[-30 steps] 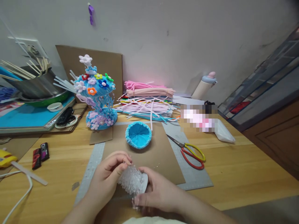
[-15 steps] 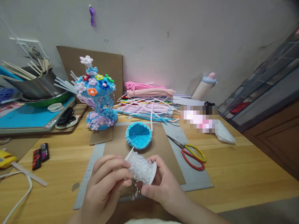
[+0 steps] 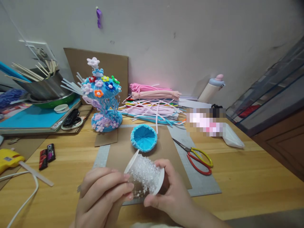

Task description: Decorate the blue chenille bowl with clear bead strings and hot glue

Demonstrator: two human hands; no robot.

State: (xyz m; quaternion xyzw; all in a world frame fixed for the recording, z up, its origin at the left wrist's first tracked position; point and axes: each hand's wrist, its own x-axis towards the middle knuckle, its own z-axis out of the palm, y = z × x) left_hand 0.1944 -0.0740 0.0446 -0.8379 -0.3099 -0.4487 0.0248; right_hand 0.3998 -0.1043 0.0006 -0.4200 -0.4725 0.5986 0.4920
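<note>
Holding a spool of clear beads [image 3: 144, 174] low over the brown card [image 3: 163, 155] — the left hand [image 3: 104, 196] pinches its bead strand, the right hand [image 3: 168, 193] grips its white end disc. Beyond lies a blue woven cup [image 3: 143, 138]; scissors [image 3: 197, 155] rest just right of the card.

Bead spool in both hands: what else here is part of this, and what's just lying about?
In use: bead spool, left hand, right hand, blue woven cup.
Lying about: scissors, flower ornament, pipe cleaners, glue gun.
</note>
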